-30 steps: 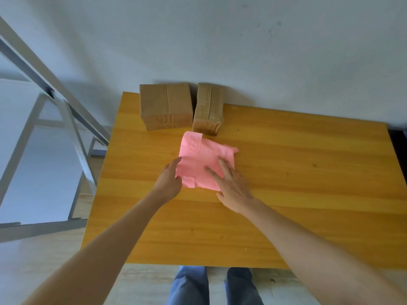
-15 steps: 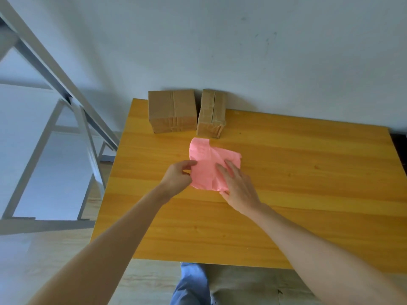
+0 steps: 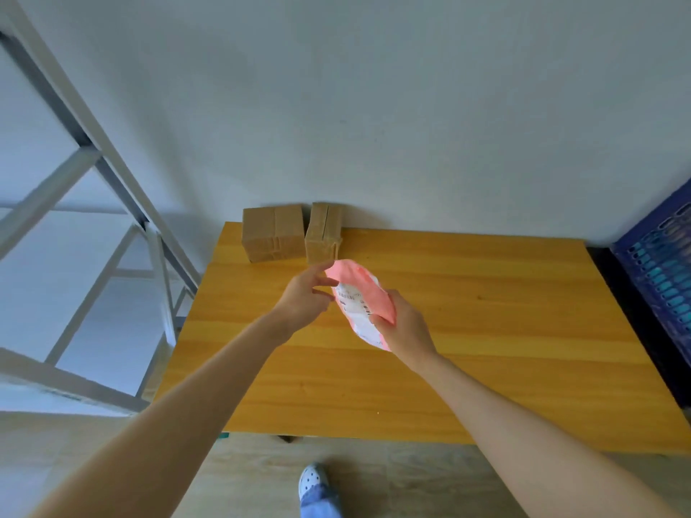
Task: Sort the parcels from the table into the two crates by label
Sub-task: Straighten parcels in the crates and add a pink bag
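Both my arms reach forward over the desk [image 3: 486, 330]. My right hand [image 3: 405, 330] holds the pink parcel [image 3: 370, 289] up off the desk. Its fingers are curled round the parcel's near end, and most of them are hidden behind the pink film. The parcel stands tilted, its far end up and away from me and its white label [image 3: 353, 302] turned toward my left hand [image 3: 303, 299]. That hand is raised beside it, fingers [image 3: 323, 281] spread and nearly straight, the tips touching the parcel's left edge without wrapping it. I cannot tell where its thumb lies.

The print on the label is too small to read, and my right palm covers the parcel's lower corner. Just beyond my left fingertips two brown boxes [image 3: 273, 233] stand side by side against the wall; one fingertip overlaps the nearer box, and I cannot tell whether it touches. Far right of my right hand, a blue crate [image 3: 665, 278] is cut off by the frame's edge. A grey rack [image 3: 93, 181] stands well left of my left arm, blurred.
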`<state>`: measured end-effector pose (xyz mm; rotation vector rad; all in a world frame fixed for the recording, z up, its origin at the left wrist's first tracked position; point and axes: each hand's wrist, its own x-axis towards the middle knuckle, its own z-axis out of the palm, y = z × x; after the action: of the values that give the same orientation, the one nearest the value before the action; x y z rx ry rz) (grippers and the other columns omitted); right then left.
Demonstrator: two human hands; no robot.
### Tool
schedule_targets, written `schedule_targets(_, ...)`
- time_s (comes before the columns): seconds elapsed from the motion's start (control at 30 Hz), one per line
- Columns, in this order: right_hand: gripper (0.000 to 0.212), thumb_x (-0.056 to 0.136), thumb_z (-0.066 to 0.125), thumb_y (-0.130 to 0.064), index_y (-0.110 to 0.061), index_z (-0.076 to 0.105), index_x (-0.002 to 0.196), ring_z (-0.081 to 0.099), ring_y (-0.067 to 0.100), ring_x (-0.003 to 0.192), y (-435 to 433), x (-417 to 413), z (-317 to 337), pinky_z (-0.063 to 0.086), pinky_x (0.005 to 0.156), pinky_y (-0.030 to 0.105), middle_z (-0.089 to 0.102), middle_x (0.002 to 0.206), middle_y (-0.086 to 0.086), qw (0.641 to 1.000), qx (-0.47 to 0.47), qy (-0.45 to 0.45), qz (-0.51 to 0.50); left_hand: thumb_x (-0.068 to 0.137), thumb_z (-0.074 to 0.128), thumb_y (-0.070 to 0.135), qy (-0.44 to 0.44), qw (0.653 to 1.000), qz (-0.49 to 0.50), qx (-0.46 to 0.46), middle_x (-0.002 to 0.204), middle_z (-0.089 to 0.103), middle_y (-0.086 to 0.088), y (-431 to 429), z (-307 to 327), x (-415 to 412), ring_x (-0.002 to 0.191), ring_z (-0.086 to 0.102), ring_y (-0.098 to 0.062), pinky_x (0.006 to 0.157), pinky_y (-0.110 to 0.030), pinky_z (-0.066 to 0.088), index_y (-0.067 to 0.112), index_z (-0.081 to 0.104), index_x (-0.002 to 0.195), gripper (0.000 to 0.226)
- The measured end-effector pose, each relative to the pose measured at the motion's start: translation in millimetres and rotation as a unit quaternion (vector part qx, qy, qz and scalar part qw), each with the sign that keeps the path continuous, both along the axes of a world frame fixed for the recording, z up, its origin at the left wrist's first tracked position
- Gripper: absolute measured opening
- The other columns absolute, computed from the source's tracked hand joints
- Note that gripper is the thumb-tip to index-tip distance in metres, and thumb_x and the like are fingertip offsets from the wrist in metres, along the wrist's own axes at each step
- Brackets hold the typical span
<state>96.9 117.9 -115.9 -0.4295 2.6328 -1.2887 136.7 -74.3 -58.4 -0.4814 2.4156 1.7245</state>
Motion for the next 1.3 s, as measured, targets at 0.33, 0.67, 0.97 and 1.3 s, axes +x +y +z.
schedule_targets(0.33, 0.034, 0.086, 0.069, -0.012, -0.015, 0.057, 0.118, 0.063, 0.008, 0.087, 47.3, 34.9, 59.5, 0.047, 0.057, 0.009, 0.066, 0.103, -0.003, 0.969, -0.212, -0.121, -0.038, 0.087, 0.064, 0.005, 0.010, 0.997, 0.038, -0.064, 0.133, 0.052, -0.004, 52.9, 28.5, 51.1, 0.099, 0.058, -0.013, 0.071, -0.024, 0.050, 0.022, 0.041, 0.144, 0.063)
schedule_targets(0.67, 0.033, 0.083, 0.073, -0.016, -0.024, 0.055, 0.109, 0.065, 0.003, 0.088, 68.7, 68.7, 101.3, 0.050, 0.067, 0.018, 0.068, 0.104, -0.006, 0.954, -0.263, -0.141, -0.041, 0.080, 0.077, 0.030, 0.014, 0.998, 0.059, 0.007, 0.118, 0.061, -0.001, 60.0, 61.0, 81.3, 0.100, 0.061, -0.018, 0.080, -0.033, 0.050, 0.018, 0.038, 0.144, 0.076)
schedule_targets(0.97, 0.042, 0.081, 0.075, -0.013, -0.019, 0.050, 0.115, 0.061, 0.000, 0.087, 55.7, 83.7, 137.0, 0.047, 0.061, 0.012, 0.064, 0.101, -0.008, 0.960, -0.254, -0.038, -0.116, 0.084, 0.070, 0.007, 0.064, 0.995, 0.007, 0.078, 0.109, 0.065, -0.007, 51.4, 90.6, 90.7, 0.095, 0.067, -0.022, 0.067, -0.036, 0.058, 0.023, 0.033, 0.145, 0.073)
schedule_targets(1.3, 0.067, 0.078, 0.074, -0.003, -0.021, 0.040, 0.132, 0.056, -0.007, 0.082, 17.0, 115.9, 142.5, 0.041, 0.053, 0.002, 0.059, 0.095, -0.011, 0.946, -0.253, 0.032, -0.203, 0.087, 0.067, 0.003, 0.074, 0.993, -0.021, 0.094, 0.109, 0.062, -0.011, 15.9, 92.8, 104.9, 0.092, 0.068, -0.025, 0.064, -0.038, 0.060, 0.026, 0.035, 0.144, 0.069)
